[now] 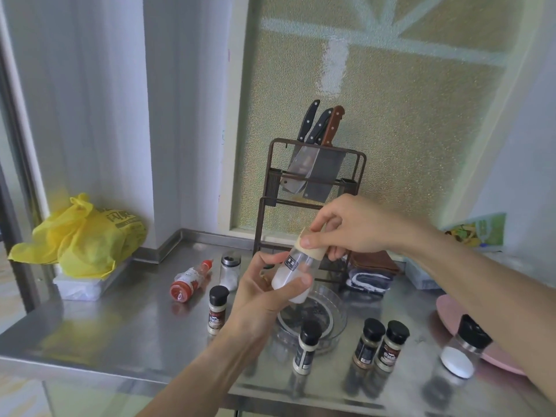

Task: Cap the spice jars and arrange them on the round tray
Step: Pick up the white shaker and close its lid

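Jars: one held (293, 273), six standing, one lying.

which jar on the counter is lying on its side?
The red-capped jar, left of the round tray, beside the silver-lidded jar. It lies flat with its red cap toward the front; the other jars on the counter stand upright.

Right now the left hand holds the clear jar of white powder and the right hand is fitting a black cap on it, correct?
Not quite. In the head view the cap is beige, not black. The left hand does hold the clear jar while the right hand fits it.
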`<state>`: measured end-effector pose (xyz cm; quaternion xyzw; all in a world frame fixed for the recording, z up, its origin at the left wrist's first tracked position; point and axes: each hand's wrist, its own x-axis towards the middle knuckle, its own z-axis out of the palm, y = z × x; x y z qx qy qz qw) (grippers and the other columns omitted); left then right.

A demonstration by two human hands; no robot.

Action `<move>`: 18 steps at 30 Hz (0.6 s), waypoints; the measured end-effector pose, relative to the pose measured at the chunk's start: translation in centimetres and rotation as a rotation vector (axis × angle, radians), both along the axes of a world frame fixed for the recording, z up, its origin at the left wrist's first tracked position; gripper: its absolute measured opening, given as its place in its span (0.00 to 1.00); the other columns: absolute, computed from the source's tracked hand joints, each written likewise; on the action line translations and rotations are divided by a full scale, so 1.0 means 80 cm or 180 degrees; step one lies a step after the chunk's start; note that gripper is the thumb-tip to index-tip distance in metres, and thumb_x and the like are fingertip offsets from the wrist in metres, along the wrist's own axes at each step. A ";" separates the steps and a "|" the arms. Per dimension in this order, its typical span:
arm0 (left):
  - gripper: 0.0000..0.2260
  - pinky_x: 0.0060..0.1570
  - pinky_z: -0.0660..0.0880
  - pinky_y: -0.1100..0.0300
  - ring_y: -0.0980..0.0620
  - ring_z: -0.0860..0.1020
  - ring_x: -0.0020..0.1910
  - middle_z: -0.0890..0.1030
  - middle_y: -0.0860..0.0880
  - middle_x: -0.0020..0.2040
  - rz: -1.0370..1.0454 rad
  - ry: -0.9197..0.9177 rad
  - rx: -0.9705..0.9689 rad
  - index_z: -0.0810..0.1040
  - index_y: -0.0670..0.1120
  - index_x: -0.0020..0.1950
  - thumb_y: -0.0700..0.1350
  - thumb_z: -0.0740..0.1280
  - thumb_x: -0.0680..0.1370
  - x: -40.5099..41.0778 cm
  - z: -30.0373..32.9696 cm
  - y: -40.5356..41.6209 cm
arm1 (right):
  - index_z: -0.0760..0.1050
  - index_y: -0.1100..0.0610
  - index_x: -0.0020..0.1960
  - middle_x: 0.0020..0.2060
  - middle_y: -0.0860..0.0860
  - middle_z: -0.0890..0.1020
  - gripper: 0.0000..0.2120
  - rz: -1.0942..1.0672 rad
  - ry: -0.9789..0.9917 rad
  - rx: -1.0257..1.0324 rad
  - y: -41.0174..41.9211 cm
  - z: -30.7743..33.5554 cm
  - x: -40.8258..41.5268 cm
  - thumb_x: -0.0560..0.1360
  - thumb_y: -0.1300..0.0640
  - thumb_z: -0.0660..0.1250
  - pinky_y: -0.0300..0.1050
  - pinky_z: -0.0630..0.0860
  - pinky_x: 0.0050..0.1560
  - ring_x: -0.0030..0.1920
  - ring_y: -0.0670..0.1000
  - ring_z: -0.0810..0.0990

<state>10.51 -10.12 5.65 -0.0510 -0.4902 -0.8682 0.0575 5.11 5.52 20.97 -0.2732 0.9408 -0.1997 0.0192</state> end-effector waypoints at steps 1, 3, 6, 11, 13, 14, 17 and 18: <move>0.22 0.52 0.78 0.49 0.42 0.83 0.48 0.86 0.37 0.55 0.0030 0.0009 -0.0050 0.78 0.50 0.52 0.38 0.83 0.65 0.000 -0.001 0.001 | 0.85 0.51 0.52 0.36 0.49 0.89 0.16 -0.0038 0.0022 -0.0021 0.000 -0.003 -0.001 0.73 0.40 0.76 0.34 0.77 0.37 0.35 0.45 0.88; 0.23 0.46 0.80 0.53 0.43 0.83 0.46 0.87 0.39 0.53 0.0117 0.0016 -0.0156 0.77 0.49 0.52 0.39 0.83 0.64 -0.002 -0.001 0.004 | 0.85 0.51 0.53 0.36 0.49 0.89 0.18 -0.0129 0.0109 -0.0018 0.000 -0.009 -0.002 0.73 0.39 0.75 0.34 0.77 0.37 0.35 0.44 0.88; 0.23 0.40 0.81 0.59 0.44 0.85 0.44 0.88 0.42 0.50 0.0382 0.0068 -0.0373 0.75 0.47 0.54 0.40 0.81 0.65 -0.006 0.007 0.009 | 0.86 0.50 0.51 0.35 0.49 0.89 0.18 -0.0301 0.0308 -0.0197 -0.002 -0.018 -0.004 0.72 0.37 0.74 0.38 0.78 0.38 0.35 0.45 0.88; 0.23 0.47 0.81 0.56 0.50 0.85 0.47 0.88 0.47 0.50 0.0787 0.0220 -0.1280 0.72 0.44 0.54 0.42 0.82 0.69 -0.031 0.027 0.006 | 0.80 0.45 0.59 0.49 0.44 0.84 0.27 -0.0521 0.0097 -0.1039 -0.010 -0.039 -0.013 0.66 0.33 0.78 0.46 0.80 0.47 0.44 0.47 0.85; 0.25 0.52 0.81 0.48 0.45 0.84 0.49 0.87 0.45 0.51 0.0782 0.0092 -0.1650 0.71 0.45 0.55 0.46 0.83 0.68 -0.046 0.029 0.001 | 0.78 0.47 0.60 0.53 0.43 0.83 0.29 -0.0581 0.0165 -0.0841 -0.012 -0.054 -0.023 0.64 0.36 0.80 0.45 0.78 0.47 0.49 0.47 0.83; 0.26 0.51 0.81 0.47 0.43 0.84 0.48 0.86 0.45 0.51 0.0730 0.0028 -0.1916 0.72 0.45 0.55 0.48 0.83 0.67 -0.054 0.028 -0.001 | 0.78 0.49 0.59 0.52 0.44 0.83 0.27 -0.0642 0.0220 -0.0681 -0.012 -0.062 -0.028 0.65 0.38 0.80 0.45 0.76 0.46 0.50 0.48 0.82; 0.25 0.51 0.78 0.56 0.53 0.82 0.51 0.82 0.54 0.52 0.0487 -0.0051 -0.3053 0.74 0.47 0.57 0.51 0.82 0.67 -0.079 0.021 -0.007 | 0.81 0.55 0.53 0.49 0.50 0.84 0.23 -0.0839 0.0070 -0.0378 -0.012 -0.090 -0.052 0.66 0.43 0.81 0.51 0.79 0.51 0.51 0.52 0.83; 0.24 0.54 0.78 0.55 0.53 0.81 0.53 0.82 0.55 0.54 0.0436 -0.0068 -0.3417 0.76 0.47 0.58 0.51 0.81 0.68 -0.089 0.018 -0.010 | 0.81 0.56 0.54 0.49 0.51 0.84 0.23 -0.0899 0.0008 -0.0297 -0.012 -0.102 -0.062 0.66 0.44 0.81 0.52 0.79 0.53 0.51 0.53 0.83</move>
